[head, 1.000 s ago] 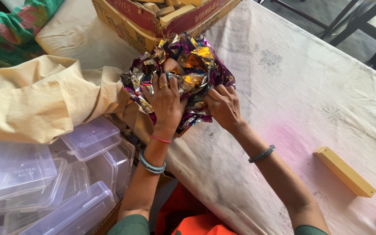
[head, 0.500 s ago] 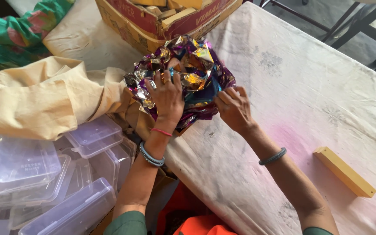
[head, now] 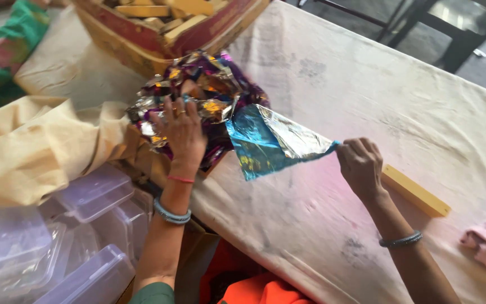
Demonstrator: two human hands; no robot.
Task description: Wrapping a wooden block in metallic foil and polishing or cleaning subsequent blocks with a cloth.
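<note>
Head view: the left hand (head: 184, 132) lies spread, palm down, on a heap of shiny foil wrappers (head: 198, 104) upper centre of the frame. The right hand (head: 360, 163), at centre right, pinches the corner of a blue foil sheet (head: 265, 143) stretched out from the heap over the cloth-covered tabletop (head: 333, 84). A yellow bar (head: 417, 191) lies just beside that hand; clear plastic boxes (head: 85, 225) sit lower left.

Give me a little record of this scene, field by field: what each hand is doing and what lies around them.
Left hand: pressed flat on a pile of shiny foil wrappers
Right hand: pinching the corner of one blue foil sheet, held stretched out from the pile
Surface: table under a stained cream cloth
Beside right hand: yellow block
Behind pile: cardboard box of yellow blocks
Lower left: clear plastic containers
</note>
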